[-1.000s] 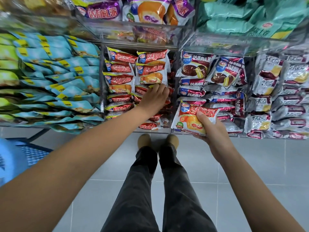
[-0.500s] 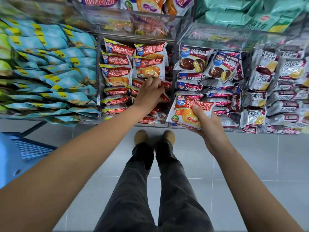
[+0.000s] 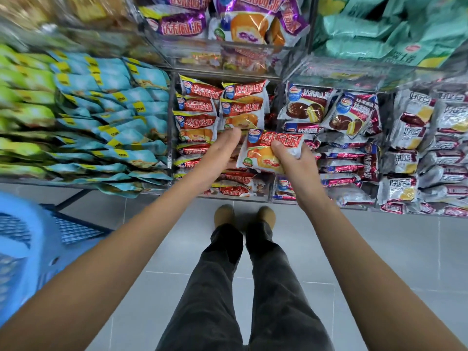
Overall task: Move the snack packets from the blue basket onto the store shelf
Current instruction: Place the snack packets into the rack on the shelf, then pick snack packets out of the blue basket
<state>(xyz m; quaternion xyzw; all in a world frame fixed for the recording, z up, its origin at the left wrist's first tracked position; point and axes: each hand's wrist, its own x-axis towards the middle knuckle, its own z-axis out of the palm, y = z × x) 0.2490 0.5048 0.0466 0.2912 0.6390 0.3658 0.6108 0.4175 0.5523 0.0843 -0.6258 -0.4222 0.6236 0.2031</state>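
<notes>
I pinch an orange snack packet (image 3: 268, 154) in my right hand (image 3: 295, 164), just in front of the shelf (image 3: 222, 77). My left hand (image 3: 219, 154) lies flat beside it, fingers straight, on the stacked packets (image 3: 200, 122). I think I must tuck it in next. The blue basket (image 3: 27, 252) sits far left.

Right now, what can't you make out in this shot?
- Blue basket, head view: cut off by the left edge and blurred, so its contents are unknown.
- Left hand: fingertips blurred, contact with the shelf packets unclear.
- Right hand: its grip hides part of the orange packet.
- Green packets: print too blurred to read.
</notes>
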